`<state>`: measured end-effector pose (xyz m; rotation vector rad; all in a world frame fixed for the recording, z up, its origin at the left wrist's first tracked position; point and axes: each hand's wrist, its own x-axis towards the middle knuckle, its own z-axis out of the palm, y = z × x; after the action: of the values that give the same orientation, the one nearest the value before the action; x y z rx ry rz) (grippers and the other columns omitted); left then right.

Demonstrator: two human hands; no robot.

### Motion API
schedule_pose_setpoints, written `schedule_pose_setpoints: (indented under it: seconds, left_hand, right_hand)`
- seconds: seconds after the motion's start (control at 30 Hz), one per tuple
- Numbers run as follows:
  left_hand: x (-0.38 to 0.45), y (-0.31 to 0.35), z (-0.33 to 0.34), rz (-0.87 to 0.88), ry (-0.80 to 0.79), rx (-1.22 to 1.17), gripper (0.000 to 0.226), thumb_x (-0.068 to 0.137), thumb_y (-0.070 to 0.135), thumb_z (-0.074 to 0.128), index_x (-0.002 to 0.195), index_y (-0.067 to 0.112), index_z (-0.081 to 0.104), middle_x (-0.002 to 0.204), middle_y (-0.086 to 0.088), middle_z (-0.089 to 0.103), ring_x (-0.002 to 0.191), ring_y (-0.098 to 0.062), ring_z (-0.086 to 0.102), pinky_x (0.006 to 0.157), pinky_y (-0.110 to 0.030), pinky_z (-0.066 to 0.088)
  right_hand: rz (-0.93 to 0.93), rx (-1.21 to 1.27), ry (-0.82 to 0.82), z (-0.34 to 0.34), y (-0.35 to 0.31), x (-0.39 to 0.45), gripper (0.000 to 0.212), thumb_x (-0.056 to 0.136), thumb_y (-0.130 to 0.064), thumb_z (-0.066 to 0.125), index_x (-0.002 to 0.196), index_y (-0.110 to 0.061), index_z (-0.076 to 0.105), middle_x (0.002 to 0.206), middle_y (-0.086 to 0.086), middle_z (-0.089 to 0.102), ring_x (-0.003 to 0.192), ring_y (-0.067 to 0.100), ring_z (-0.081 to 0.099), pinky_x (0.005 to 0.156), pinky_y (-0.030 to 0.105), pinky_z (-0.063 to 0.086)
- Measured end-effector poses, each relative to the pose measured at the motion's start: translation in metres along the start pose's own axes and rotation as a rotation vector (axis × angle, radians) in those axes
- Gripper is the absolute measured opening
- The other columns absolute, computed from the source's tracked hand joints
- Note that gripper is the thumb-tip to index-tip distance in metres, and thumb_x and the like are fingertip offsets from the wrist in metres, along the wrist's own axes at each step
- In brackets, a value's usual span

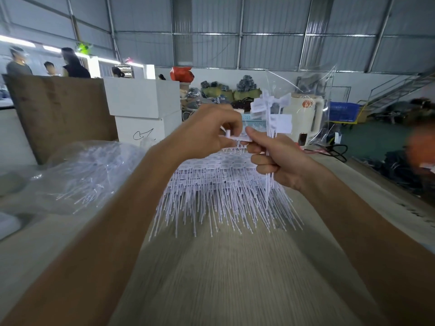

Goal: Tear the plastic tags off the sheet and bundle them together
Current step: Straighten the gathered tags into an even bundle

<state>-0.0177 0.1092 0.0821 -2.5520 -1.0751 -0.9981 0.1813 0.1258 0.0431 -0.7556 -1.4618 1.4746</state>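
Note:
A thick stack of white plastic tag sheets (219, 189) lies on the wooden table (223, 274), thin tails fanned toward me. My left hand (207, 130) is raised above the stack and pinches a small white tag (235, 137) between thumb and fingers. My right hand (275, 158) grips a bundle of loose tags (274, 111) that stands upright, flag ends at the top, and its thumb touches the same small tag. The two hands meet just above the far edge of the stack.
A clear plastic bag of more tags (89, 175) lies on the table at the left. Behind it stand a brown board (58, 114) and white boxes (143, 107). A white kettle (303, 118) and clear bag sit behind the hands. People stand far left.

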Motion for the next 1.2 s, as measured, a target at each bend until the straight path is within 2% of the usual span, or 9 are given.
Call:
schedule_pose_setpoints:
  seconds: [0.17,0.43,0.6,0.7,0.8,0.9,1.0,1.07,1.2]
  left_hand:
    - [0.0,0.001,0.002,-0.049,-0.047,-0.021,0.025,0.073,0.016,0.089,0.088,0.016,0.069,0.084,0.008,0.069,0.077,-0.003,0.063,0.077,-0.033,0.055]
    - [-0.005,0.001,-0.004,-0.276,-0.041,-0.351,0.033,0.07,0.019,0.091,0.096,0.015,0.072,0.074,-0.003,0.074,0.07,-0.016,0.074,0.072,-0.036,0.064]
    - [-0.008,-0.003,0.003,-0.348,-0.072,-0.463,0.019,0.082,0.012,0.081,0.096,0.006,0.07,0.07,-0.008,0.075,0.066,-0.024,0.075,0.064,-0.032,0.062]
    - [-0.009,-0.007,0.003,-0.334,-0.076,-0.459,0.017,0.082,0.012,0.081,0.094,0.003,0.072,0.074,-0.008,0.075,0.068,-0.023,0.075,0.065,-0.031,0.062]
    - [-0.006,-0.004,0.003,-0.257,-0.091,-0.31,0.028,0.075,0.018,0.087,0.096,0.004,0.074,0.08,-0.004,0.075,0.064,-0.011,0.073,0.068,-0.029,0.062]
    - [-0.003,-0.001,0.003,-0.186,-0.105,-0.163,0.023,0.083,0.024,0.081,0.098,0.008,0.075,0.073,0.012,0.07,0.063,0.0,0.068,0.077,-0.028,0.058]
    - [-0.004,-0.003,0.001,-0.182,-0.114,-0.155,0.012,0.096,0.023,0.067,0.091,0.014,0.074,0.061,0.014,0.066,0.055,-0.001,0.065,0.059,-0.013,0.049]
    - [-0.006,-0.006,0.0,-0.202,-0.084,-0.184,0.017,0.1,0.021,0.062,0.088,0.012,0.071,0.064,0.011,0.064,0.054,-0.002,0.063,0.056,-0.015,0.05]
    - [-0.006,-0.005,0.0,-0.221,-0.051,-0.318,0.017,0.101,0.015,0.058,0.091,0.007,0.068,0.075,-0.001,0.067,0.058,-0.01,0.061,0.054,-0.025,0.054]
  right_hand:
    - [-0.041,-0.12,0.066,0.002,0.003,0.002,0.021,0.098,-0.019,0.064,0.08,-0.016,0.055,0.063,-0.004,0.043,0.045,0.007,0.021,0.036,0.019,0.017]
    - [-0.211,-0.31,0.138,0.008,0.007,0.002,0.009,0.096,-0.009,0.064,0.09,-0.004,0.06,0.064,0.006,0.034,0.047,0.011,0.023,0.045,0.024,0.019]
    - [-0.332,-0.419,0.199,0.011,0.012,0.002,0.018,0.097,-0.012,0.066,0.097,0.005,0.062,0.053,-0.013,0.041,0.044,0.007,0.03,0.044,0.023,0.024]
    - [-0.316,-0.353,0.213,0.015,0.013,0.004,0.017,0.097,-0.016,0.068,0.094,-0.001,0.062,0.054,-0.009,0.04,0.042,0.007,0.028,0.043,0.022,0.021]
    - [-0.261,-0.278,0.177,0.014,0.011,0.005,0.025,0.099,-0.024,0.066,0.085,-0.004,0.06,0.062,0.003,0.034,0.045,0.01,0.022,0.044,0.023,0.017]
    - [-0.23,-0.225,0.14,0.011,0.009,0.004,0.039,0.099,-0.035,0.064,0.07,-0.014,0.05,0.06,-0.002,0.03,0.048,0.01,0.018,0.042,0.021,0.018]
    - [-0.244,-0.208,0.204,0.004,0.009,0.004,0.039,0.099,-0.045,0.061,0.094,-0.007,0.066,0.057,-0.007,0.029,0.048,0.01,0.02,0.041,0.023,0.02]
    - [-0.273,-0.212,0.262,-0.002,0.009,0.006,0.045,0.097,-0.052,0.06,0.106,-0.009,0.067,0.055,-0.011,0.03,0.048,0.008,0.023,0.042,0.022,0.022]
    - [-0.291,-0.302,0.204,-0.013,0.013,0.001,0.054,0.078,-0.07,0.064,0.097,-0.021,0.073,0.062,-0.007,0.028,0.052,0.009,0.024,0.049,0.024,0.023]
